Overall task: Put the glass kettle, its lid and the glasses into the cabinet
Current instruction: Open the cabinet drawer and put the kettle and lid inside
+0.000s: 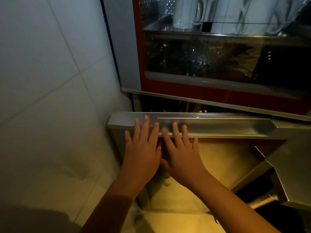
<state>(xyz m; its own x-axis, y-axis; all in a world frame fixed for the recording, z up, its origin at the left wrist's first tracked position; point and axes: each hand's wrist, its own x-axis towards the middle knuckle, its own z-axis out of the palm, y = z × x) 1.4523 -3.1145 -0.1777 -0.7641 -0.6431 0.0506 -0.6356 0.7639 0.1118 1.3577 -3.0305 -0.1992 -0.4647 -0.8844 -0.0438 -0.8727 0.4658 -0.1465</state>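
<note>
Our left hand (143,153) and right hand (180,154), side by side with fingers straight, press the silver metal cabinet drawer front (227,127) beneath their fingertips.

Our left hand (143,153) and our right hand (181,157) lie flat, side by side, on the top edge of the drawer front (218,125). The drawer front sticks out below the cabinet (185,96). Mugs (183,12) stand on the cabinet's upper shelf, and the wall (50,81) is to the left.
</note>
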